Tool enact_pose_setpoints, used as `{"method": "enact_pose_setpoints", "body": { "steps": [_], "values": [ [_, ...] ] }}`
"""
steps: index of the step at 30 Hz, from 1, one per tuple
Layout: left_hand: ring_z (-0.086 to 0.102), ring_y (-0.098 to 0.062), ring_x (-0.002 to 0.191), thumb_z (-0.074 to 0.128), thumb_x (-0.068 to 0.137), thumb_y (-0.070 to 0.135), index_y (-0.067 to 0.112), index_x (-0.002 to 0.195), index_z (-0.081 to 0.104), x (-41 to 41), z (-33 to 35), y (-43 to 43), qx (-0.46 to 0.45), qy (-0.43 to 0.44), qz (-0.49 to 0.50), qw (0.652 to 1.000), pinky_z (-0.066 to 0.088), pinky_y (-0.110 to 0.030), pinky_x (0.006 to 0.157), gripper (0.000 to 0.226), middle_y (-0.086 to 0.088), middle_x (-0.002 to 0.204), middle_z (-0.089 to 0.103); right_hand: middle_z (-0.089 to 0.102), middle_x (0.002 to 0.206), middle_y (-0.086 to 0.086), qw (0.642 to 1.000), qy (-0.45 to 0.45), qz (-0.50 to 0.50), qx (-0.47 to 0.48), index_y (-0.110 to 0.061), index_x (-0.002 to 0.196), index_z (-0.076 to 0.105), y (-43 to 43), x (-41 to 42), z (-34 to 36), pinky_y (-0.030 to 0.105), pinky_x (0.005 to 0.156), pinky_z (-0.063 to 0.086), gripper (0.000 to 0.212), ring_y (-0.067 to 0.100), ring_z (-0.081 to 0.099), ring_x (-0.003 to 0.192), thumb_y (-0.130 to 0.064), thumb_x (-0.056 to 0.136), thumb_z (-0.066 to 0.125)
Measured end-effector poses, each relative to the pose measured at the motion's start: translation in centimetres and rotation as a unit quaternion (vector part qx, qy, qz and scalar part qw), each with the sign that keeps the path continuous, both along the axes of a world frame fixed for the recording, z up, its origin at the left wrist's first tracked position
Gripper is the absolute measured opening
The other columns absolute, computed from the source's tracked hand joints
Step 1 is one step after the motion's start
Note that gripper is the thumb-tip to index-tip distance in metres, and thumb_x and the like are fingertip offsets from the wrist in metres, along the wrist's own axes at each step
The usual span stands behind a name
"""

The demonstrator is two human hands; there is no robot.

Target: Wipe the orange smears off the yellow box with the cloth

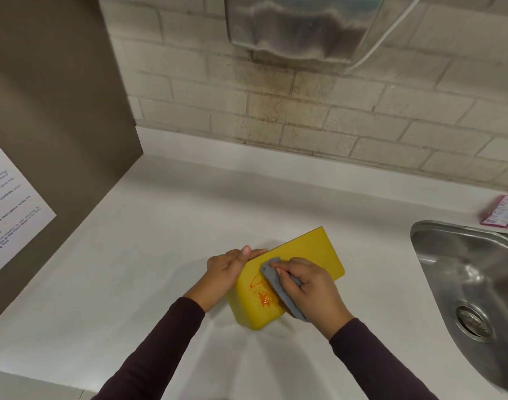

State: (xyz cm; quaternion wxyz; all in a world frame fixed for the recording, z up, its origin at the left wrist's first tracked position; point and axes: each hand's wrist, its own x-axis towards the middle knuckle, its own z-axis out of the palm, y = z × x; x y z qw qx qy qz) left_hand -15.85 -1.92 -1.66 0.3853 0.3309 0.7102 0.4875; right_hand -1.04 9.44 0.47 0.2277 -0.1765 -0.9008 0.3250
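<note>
Low in the centre of the frame, the left hand point(229, 265) clamps the flat yellow plastic box point(304, 261) steady on the white counter point(160, 241) while the right hand point(310, 284), fingers pinching the folded grey cloth point(273, 272), presses it beside the orange smears point(261, 293) to scrub them

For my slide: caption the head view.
Right hand presses grey cloth beside orange smears on yellow box, left hand steadying.

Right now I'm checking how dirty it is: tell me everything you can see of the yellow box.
The yellow box is smooth, plastic-looking, rectangular with rounded corners, lying flat and askew on the white counter left of the sink. Orange smears mark its near top. The left hand steadies its left edge; the right hand presses a grey cloth on it beside the smears.
</note>
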Motion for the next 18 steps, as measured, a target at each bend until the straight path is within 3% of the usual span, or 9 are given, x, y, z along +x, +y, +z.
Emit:
{"method": "enact_pose_setpoints", "body": {
  "steps": [3, 8, 13, 15, 18],
  "values": [
    [0.052, -0.021, 0.120, 0.026, 0.083, 0.064, 0.055, 0.105, 0.063, 0.1, 0.1, 0.1, 0.000, -0.010, 0.002, 1.000, 0.036, -0.047, 0.110, 0.044, -0.001, 0.122, 0.062, 0.069, 0.078, 0.004, 0.999, 0.024, -0.039, -0.008, -0.011, 0.093, 0.073, 0.4, -0.4, 0.3, 0.006, 0.068, 0.039, 0.022, 0.007, 0.057, 0.072, -0.024, 0.088, 0.056],
    [0.051, -0.014, 0.122, 0.029, 0.084, 0.063, 0.051, 0.104, 0.066, 0.0, 0.1, 0.1, 0.015, -0.025, 0.015, 0.999, 0.033, -0.042, 0.113, 0.044, 0.004, 0.121, 0.064, 0.068, 0.076, 0.006, 1.000, 0.013, 0.003, 0.006, -0.013, 0.098, 0.072, -1.3, -1.4, -0.3, 0.015, 0.065, 0.043, 0.016, 0.013, 0.059, 0.071, -0.015, 0.089, 0.058],
    [0.050, -0.016, 0.124, 0.029, 0.083, 0.062, 0.050, 0.105, 0.066, 0.1, 0.2, 0.1, 0.015, -0.025, 0.013, 0.999, 0.031, -0.042, 0.114, 0.045, 0.003, 0.124, 0.063, 0.072, 0.088, -0.003, 0.999, 0.003, 0.050, -0.008, -0.011, 0.095, 0.072, -1.1, -0.3, -0.3, 0.001, 0.075, 0.039, 0.016, -0.001, 0.057, 0.083, -0.012, 0.088, 0.058],
    [0.051, -0.017, 0.123, 0.029, 0.083, 0.062, 0.049, 0.105, 0.066, 0.2, 0.3, 0.1, 0.014, -0.023, 0.010, 1.000, 0.034, -0.044, 0.113, 0.045, 0.002, 0.125, 0.062, 0.073, 0.090, 0.004, 0.999, 0.018, 0.020, -0.024, -0.010, 0.096, 0.073, -0.3, -0.3, -0.1, 0.006, 0.074, 0.042, 0.015, 0.004, 0.060, 0.083, -0.009, 0.089, 0.059],
    [0.050, -0.017, 0.124, 0.029, 0.084, 0.061, 0.052, 0.102, 0.065, 0.3, 0.3, 0.1, 0.019, -0.017, 0.011, 1.000, 0.033, -0.043, 0.113, 0.042, 0.001, 0.124, 0.062, 0.070, 0.079, 0.012, 0.999, 0.031, -0.003, -0.036, -0.006, 0.091, 0.073, -0.4, -1.0, -0.2, 0.023, 0.069, 0.049, 0.014, 0.016, 0.062, 0.075, -0.008, 0.089, 0.059]
  ]
}}
